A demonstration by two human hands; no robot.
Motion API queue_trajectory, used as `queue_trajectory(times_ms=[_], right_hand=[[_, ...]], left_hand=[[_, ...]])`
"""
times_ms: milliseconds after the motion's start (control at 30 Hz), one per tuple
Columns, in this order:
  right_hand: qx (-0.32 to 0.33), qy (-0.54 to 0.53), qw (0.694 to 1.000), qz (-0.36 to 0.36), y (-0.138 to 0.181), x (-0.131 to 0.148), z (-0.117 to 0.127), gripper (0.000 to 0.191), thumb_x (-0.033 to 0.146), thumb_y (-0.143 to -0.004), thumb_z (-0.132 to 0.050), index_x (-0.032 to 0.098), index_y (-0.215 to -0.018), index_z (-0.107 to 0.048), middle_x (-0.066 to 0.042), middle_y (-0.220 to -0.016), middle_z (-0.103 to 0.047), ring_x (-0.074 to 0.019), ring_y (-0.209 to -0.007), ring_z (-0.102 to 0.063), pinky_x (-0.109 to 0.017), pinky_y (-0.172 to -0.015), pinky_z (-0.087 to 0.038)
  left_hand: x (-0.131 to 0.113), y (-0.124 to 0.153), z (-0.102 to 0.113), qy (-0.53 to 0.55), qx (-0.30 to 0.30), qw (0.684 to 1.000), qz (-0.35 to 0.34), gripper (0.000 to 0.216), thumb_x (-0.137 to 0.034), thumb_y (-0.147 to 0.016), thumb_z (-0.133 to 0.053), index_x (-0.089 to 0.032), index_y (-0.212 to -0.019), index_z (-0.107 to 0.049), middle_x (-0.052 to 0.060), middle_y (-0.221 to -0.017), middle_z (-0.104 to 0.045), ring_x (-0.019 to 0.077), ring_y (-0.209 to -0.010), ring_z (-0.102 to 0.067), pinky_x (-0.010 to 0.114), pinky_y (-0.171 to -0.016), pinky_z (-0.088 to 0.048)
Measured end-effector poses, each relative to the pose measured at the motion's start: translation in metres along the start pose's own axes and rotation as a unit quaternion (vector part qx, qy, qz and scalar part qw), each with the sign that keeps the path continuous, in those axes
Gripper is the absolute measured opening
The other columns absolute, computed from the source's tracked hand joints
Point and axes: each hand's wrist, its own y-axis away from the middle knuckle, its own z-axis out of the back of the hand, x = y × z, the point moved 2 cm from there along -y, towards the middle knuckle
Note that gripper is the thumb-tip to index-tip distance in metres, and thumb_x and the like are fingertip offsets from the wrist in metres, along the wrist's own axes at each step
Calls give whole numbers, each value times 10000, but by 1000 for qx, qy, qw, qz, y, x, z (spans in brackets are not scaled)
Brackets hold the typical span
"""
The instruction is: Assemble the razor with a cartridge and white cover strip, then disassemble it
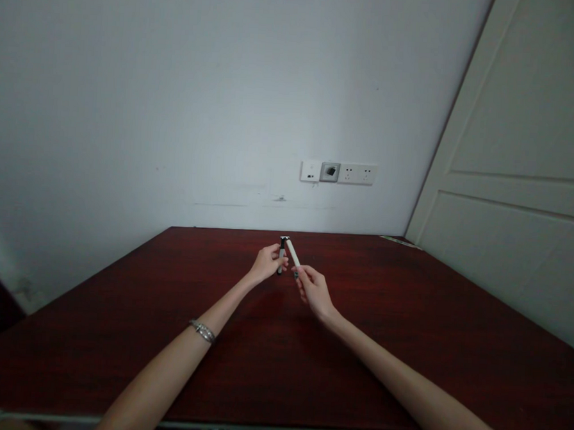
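Observation:
My left hand [266, 263] is closed round the grey and black handle of what looks like a razor [282, 253]. It stands nearly upright, its short T-shaped head at the top. My right hand [314, 288] pinches a slim white stick [293, 252] near its lower end, where a small greenish part shows. The stick tilts up and to the left, and its upper tip is at the razor's head; whether they touch I cannot tell. Both hands are above the far middle of the dark red table [270, 355]. A silver bracelet [202, 330] circles my left wrist.
A pale wall [201, 108] rises behind the table, with a row of sockets and switch plates [338, 173]. To the right, a white panelled door [518, 208] borders the table. A thin strip [401, 241] lies at the far right corner. The table's front edge [256, 426] runs below my forearms.

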Motion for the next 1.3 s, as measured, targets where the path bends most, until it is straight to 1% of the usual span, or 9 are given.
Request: queue_trajectory(times_ms=[133, 233, 400, 600, 733, 933, 1100, 1200, 1300], right_hand=[[-10, -13, 1000, 13, 2, 0, -3, 396, 546, -718, -548, 170, -844, -560, 83, -521, -368, -28, -361, -275, -152, -310, -193], [-13, -22, 999, 29, 3, 2, -5, 385, 541, -727, -547, 169, -830, -547, 80, -532, -368, -26, -378, -272, -145, -321, -191], [-5, -32, 999, 0, 11, -5, -7, 383, 548, -742, -526, 179, -846, -520, 94, -516, -319, -25, -376, -229, -139, -320, -167], [-20, -47, 998, 24, 10, -2, -9, 357, 540, -760, -511, 188, -821, -492, 92, -527, -316, -25, -387, -231, -133, -329, -154], [2, -43, 999, -5, 15, -7, -13, 350, 533, -750, -524, 191, -813, -482, 101, -503, -279, -30, -383, -207, -142, -328, -149], [-7, -49, 998, 29, 9, -1, -10, 348, 538, -762, -510, 194, -803, -479, 94, -522, -292, -32, -385, -205, -150, -331, -136], [-3, -30, 999, 12, 12, -6, -6, 350, 542, -758, -513, 198, -813, -480, 97, -513, -285, -39, -389, -207, -156, -337, -156], [-11, -32, 999, 22, 11, -8, -6, 346, 541, -773, -496, 199, -823, -480, 92, -526, -289, -41, -395, -214, -159, -341, -158], [-14, -29, 999, 34, 8, -12, -6, 346, 545, -780, -484, 200, -817, -478, 86, -536, -294, -44, -400, -222, -161, -342, -159]], left_hand=[[3, -1, 0, 6, 3, 1000, -5, 121, -90, -715, -600, -129, -788, -511, 19, -640, -618, 122, -536, -621, 209, -495, -490], [5, 0, -2, 19, 22, 1000, -5, 116, -110, -712, -613, -125, -767, -512, 10, -616, -612, 122, -529, -620, 216, -499, -500], [6, 1, -5, 47, 39, 998, -6, 157, -137, -702, -637, -118, -813, -528, 17, -639, -623, 123, -542, -625, 244, -532, -523], [6, 1, -6, 47, 57, 997, -20, 172, -175, -697, -649, -120, -784, -511, 12, -636, -616, 120, -538, -622, 230, -522, -514], [5, 1, -6, 53, 50, 997, -25, 188, -168, -692, -643, -122, -816, -509, 14, -662, -627, 121, -540, -625, 227, -520, -515], [7, 1, -6, 53, 57, 997, -30, 151, -153, -703, -625, -119, -793, -508, 6, -630, -609, 125, -551, -625, 232, -530, -515], [10, -1, -7, 58, 49, 997, -25, 153, -128, -697, -626, -119, -807, -521, 3, -641, -607, 116, -551, -619, 232, -540, -517], [10, -1, -7, 47, 37, 998, -19, 150, -141, -695, -638, -120, -785, -520, -4, -609, -597, 113, -524, -611, 224, -518, -509], [10, 0, -8, 43, 42, 998, -21, 155, -151, -689, -649, -121, -769, -519, -2, -613, -600, 116, -530, -615, 223, -516, -506]])
